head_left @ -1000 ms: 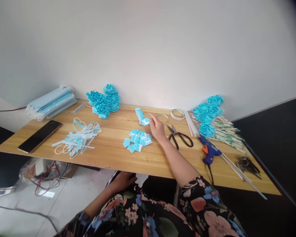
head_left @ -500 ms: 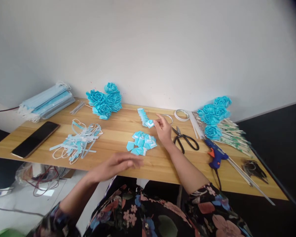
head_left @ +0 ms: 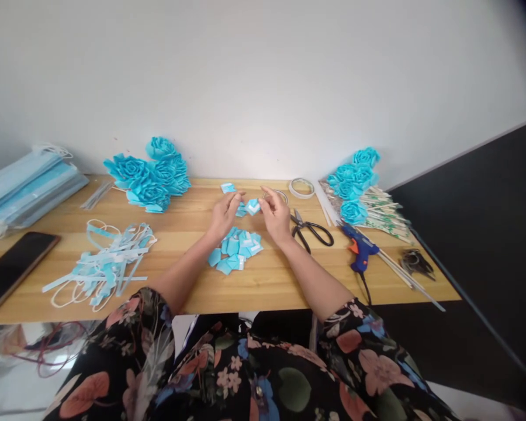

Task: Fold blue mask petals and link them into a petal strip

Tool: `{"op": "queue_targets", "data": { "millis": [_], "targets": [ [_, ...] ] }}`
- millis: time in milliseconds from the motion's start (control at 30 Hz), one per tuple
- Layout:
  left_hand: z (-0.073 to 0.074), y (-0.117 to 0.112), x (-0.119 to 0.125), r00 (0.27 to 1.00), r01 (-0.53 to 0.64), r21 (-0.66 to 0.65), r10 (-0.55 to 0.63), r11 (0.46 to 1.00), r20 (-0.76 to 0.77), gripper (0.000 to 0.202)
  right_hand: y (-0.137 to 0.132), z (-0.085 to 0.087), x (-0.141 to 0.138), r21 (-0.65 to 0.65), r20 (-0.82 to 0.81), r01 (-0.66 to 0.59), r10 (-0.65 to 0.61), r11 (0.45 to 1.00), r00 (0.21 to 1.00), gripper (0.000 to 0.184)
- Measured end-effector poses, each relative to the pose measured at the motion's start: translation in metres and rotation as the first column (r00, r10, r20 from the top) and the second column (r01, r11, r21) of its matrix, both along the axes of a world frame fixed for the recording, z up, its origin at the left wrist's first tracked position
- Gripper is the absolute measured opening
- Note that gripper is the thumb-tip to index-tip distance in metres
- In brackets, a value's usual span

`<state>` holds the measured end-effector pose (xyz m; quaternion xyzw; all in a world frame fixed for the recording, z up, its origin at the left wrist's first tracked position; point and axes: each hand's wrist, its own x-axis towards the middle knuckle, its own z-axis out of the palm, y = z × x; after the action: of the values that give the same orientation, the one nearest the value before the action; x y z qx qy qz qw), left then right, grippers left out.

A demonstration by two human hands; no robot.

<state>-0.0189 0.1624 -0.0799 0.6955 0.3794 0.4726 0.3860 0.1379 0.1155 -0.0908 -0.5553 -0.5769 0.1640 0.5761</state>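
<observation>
One small, angular bright-blue piece [head_left: 254,206] with a white patch sits between your left hand [head_left: 225,217] and right hand [head_left: 277,218]; the right pinches its edge, but whether the left's fingertips grip anything, I cannot tell.

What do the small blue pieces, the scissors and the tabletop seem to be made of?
Blue pieces: matt, flat and straight-edged, perhaps nonwoven fabric or paper. Scissors: smooth grey blades, likely metal; black handles, perhaps plastic. Tabletop: smooth, visibly grained, wood or laminate.
</observation>
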Motion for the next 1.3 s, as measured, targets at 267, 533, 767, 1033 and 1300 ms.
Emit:
{"op": "queue_targets", "data": {
  "millis": [267,533,767,1033,1300],
  "targets": [
    [-0.004,-0.007,0.002,0.979,0.052,0.114,-0.029,0.992,-0.201,0.032,0.000,-0.002,0.001,-0.005,0.010,-0.003,0.003,1.000,1.000,0.036],
    [-0.015,-0.002,0.004,0.985,0.082,0.005,-0.080,0.997,-0.150,0.025,-0.004,0.004,-0.002,-0.046,-0.044,-0.040,0.038,0.998,0.998,0.035],
    [-0.020,0.000,0.005,0.992,0.113,-0.055,-0.116,0.992,-0.055,0.030,-0.002,0.007,-0.001,-0.080,-0.035,-0.130,0.128,0.988,0.991,0.038],
    [-0.014,-0.003,0.004,0.992,0.124,-0.040,-0.124,0.992,-0.020,0.033,0.001,0.004,-0.003,-0.061,-0.082,-0.100,0.095,0.993,0.992,0.036],
    [-0.006,-0.007,0.002,0.989,0.146,-0.112,-0.148,0.983,-0.010,0.034,0.003,0.004,0.003,-0.068,-0.177,-0.196,0.181,0.978,0.967,0.043]
  ]
}}
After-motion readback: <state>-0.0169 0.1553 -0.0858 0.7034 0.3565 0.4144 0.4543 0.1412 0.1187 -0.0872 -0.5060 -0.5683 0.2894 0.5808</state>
